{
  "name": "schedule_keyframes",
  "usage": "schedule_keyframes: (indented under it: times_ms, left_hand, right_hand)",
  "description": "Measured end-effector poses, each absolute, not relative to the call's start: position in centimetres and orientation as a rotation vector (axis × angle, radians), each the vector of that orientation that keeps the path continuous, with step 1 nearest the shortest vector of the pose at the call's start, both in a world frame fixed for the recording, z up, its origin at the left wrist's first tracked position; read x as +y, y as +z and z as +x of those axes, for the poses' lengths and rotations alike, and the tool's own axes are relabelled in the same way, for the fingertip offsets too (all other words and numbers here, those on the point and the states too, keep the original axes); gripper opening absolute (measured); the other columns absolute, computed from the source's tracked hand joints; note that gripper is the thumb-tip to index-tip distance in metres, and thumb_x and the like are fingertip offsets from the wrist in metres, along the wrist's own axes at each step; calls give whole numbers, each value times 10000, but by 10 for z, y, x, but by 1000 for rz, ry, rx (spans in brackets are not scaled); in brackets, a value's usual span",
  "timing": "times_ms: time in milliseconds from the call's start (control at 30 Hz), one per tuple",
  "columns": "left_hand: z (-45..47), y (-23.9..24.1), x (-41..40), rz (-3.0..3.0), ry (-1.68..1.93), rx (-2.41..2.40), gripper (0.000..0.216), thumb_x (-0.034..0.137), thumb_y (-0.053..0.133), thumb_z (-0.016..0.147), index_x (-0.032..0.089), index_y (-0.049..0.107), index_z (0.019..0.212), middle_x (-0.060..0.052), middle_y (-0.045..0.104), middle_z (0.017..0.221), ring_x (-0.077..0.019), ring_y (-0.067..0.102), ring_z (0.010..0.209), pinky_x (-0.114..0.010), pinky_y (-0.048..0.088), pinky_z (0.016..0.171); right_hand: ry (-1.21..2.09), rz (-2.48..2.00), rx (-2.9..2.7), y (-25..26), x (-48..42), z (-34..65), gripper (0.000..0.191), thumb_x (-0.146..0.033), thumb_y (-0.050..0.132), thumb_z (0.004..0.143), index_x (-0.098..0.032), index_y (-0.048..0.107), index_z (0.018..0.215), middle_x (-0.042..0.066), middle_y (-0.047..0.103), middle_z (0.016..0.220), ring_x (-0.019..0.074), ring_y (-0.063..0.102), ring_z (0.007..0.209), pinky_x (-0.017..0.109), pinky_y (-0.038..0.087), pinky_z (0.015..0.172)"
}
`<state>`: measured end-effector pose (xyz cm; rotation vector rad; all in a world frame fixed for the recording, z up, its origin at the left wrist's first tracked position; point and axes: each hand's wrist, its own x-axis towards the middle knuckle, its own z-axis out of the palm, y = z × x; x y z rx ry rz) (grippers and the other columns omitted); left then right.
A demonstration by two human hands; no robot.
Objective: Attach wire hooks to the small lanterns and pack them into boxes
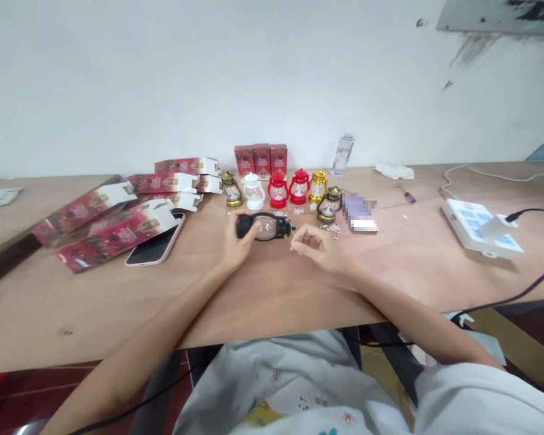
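My left hand (236, 243) is closed round a small black toy lantern (265, 227) with a clear globe, held on its side just above the wooden table (263, 290). My right hand (315, 243) sits just right of the lantern's end, fingers pinched together on something too small to make out. Behind them stands a row of little lanterns: a bronze one (231, 190), a white one (254, 191), two red ones (278, 190), a gold one (318, 186) and a dark one (329, 206).
Flattened red cartons (118, 211) and a phone (156, 248) lie at the left. Three upright red boxes (261, 159) and a water bottle (343, 152) stand by the wall. A white power strip (478, 228) with cables lies at the right, a screwdriver (407, 194) nearby.
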<state>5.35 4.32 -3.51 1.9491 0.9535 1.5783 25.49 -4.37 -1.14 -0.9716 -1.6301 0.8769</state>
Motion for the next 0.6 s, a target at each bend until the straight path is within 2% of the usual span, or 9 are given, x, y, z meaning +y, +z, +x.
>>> schedule_keyframes:
  times_ms: [167, 367, 500, 600]
  left_hand:
    - [54, -37, 51, 1825, 1487, 1010, 301, 457, 608, 776, 196, 561, 920, -35, 620, 932, -184, 586, 926, -315, 454, 895]
    - [57, -42, 61, 1476, 1465, 1026, 336, 498, 566, 778, 178, 616, 865, -42, 641, 941, -197, 598, 949, -328, 493, 881]
    - [63, -37, 55, 1084, 1172, 954, 363, 473, 575, 786, 168, 631, 976, -70, 674, 977, -229, 648, 908, -374, 570, 750]
    - [66, -32, 44, 1001, 932, 846, 375, 475, 561, 825, 155, 629, 1007, -107, 698, 968, -241, 683, 861, -414, 592, 751]
  right_hand:
    - [829, -936, -1523, -12, -39, 256, 265, -450, 684, 763, -203, 589, 749, -2, 631, 730, 115, 565, 672, 257, 455, 643]
    - [881, -928, -1221, -17, -21, 265, 257, -452, 723, 696, -218, 629, 746, -21, 620, 660, 110, 537, 587, 266, 447, 592]
    - [968, -1024, -1170, -24, -12, 266, 281, -454, 743, 647, -201, 640, 712, -11, 635, 661, 107, 533, 589, 260, 433, 581]
    - [1025, -1084, -1280, -33, -12, 261, 304, -456, 751, 645, -186, 645, 736, 2, 654, 691, 125, 572, 658, 271, 451, 632]
